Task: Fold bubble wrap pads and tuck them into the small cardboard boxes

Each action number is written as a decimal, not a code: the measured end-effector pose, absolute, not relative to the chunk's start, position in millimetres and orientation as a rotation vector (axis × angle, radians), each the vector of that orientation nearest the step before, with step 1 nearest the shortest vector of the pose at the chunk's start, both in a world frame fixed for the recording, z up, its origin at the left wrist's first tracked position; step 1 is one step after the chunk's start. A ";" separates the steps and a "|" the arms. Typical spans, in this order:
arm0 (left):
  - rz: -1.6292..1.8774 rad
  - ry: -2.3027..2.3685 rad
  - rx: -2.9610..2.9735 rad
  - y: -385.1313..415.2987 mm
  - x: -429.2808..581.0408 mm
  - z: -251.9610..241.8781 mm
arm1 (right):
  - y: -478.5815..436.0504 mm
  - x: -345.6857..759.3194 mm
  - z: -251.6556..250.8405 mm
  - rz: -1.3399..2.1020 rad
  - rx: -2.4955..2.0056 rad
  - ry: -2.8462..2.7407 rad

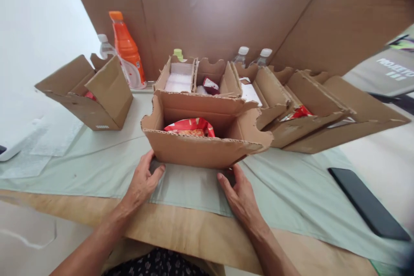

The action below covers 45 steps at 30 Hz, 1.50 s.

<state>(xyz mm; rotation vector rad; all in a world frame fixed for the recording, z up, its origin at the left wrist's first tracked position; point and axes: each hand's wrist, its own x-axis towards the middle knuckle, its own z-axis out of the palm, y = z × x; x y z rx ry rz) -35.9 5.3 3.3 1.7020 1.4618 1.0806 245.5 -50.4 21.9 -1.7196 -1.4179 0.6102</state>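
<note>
On my feed, the left carton (113, 99) holds something red (90, 95). My left hand (143, 180), thumb and fingers apart, is at the front box (194, 153), red packet (190, 127) inside, on the tabletop (190, 185); right hand (241, 194) likewise. I judge this positioning; shifting it calls for even pressure. Rightward, another carton (296, 127) shows red wrapping (301, 112).

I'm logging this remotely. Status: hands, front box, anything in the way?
Left hand, right hand: open, at near lower corners of open-topped brown rectangular cardboard box. Shiny red packet inside. Brown cardboard boxes close behind, possibly obstructing.
</note>
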 end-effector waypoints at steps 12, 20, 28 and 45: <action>1.068 2.118 1.817 19.0 -152.8 31.0 | -40.4 261.4 12.0 0.599 -1.997 -1.391; 0.713 2.599 1.648 55.1 -257.6 48.9 | -36.7 246.1 29.4 0.549 -2.018 -1.311; 0.531 2.683 1.654 70.7 -276.8 62.3 | -36.8 245.6 28.0 0.510 -2.033 -1.326; 0.641 2.533 1.673 -3.3 -256.4 139.0 | -77.0 234.6 47.3 -0.022 -1.744 -1.330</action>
